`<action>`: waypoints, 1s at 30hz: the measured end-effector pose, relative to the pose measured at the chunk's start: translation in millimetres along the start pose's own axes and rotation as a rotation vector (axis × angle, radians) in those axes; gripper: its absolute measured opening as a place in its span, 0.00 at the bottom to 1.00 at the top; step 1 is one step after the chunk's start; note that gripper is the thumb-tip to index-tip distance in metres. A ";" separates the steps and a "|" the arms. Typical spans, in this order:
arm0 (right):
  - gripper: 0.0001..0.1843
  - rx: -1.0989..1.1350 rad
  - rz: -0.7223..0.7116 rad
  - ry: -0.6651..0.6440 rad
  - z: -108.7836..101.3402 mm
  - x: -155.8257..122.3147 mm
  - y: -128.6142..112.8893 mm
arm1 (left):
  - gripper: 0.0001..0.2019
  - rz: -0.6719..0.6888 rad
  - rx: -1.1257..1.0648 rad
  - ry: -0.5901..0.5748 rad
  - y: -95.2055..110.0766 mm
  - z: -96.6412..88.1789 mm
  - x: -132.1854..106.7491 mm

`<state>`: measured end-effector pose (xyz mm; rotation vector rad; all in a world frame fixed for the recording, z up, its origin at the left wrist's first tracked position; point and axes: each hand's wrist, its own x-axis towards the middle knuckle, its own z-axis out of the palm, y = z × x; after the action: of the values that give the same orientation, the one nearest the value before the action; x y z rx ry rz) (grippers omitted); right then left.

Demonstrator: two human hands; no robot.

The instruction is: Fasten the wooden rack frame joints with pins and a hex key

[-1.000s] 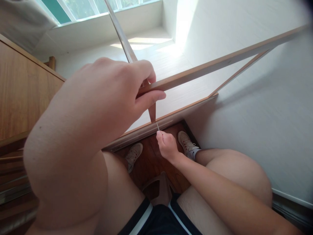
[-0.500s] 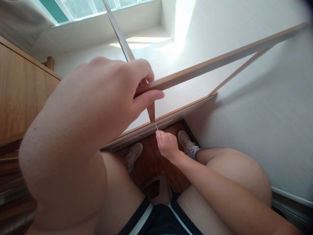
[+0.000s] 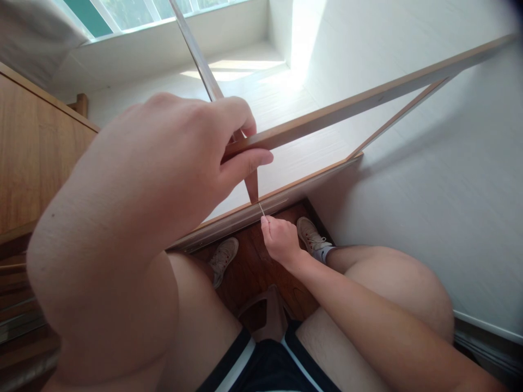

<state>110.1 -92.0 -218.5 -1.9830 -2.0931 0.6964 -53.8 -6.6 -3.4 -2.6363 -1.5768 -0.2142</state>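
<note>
My left hand (image 3: 196,141) is closed around the near end of a wooden bar (image 3: 351,111), thumb below and fingers above. That bar runs up to the right, part of a wooden frame with a slanting strut (image 3: 402,117). Beneath the thumb, a tapered wooden piece (image 3: 252,185) reaches down to a long panel edge (image 3: 302,179). Lower down, my right hand (image 3: 280,238) pinches a thin pale rod (image 3: 262,209); its upper tip meets the panel edge just under the tapered piece. The rod's lower end is hidden in my fist, so its exact kind does not show.
A wooden cabinet (image 3: 36,147) stands on the left. A long metal-looking bar (image 3: 198,51) slants up behind my left hand towards the window (image 3: 134,16). A white wall (image 3: 461,218) borders the right. Below are my shoes (image 3: 224,261) and a stool (image 3: 273,321).
My left hand and forearm have shifted very slightly to the left. My right hand stays in nearly the same place, with the rod's angle barely different.
</note>
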 end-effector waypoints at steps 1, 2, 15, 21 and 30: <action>0.24 -0.001 0.001 0.001 0.1 0.1 0.2 | 0.30 -0.015 -0.007 -0.007 0.0 -0.1 0.2; 0.24 -0.004 0.004 0.000 0.3 0.2 0.4 | 0.30 -0.027 -0.009 -0.017 0.1 -0.2 0.3; 0.25 -0.100 -0.021 -0.001 -1.1 2.5 0.6 | 0.29 0.034 0.062 0.015 -0.2 -1.0 0.6; 0.25 -0.087 -0.023 -0.017 -1.8 3.4 0.4 | 0.26 0.049 0.068 0.020 0.3 0.0 -0.3; 0.28 0.213 -0.017 0.000 3.3 4.3 4.4 | 0.25 0.056 0.072 0.048 0.7 0.9 -1.2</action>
<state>112.1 -88.5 -224.2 -1.8477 -1.9421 0.8760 -53.7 -7.9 -4.4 -2.5967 -1.4653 -0.2112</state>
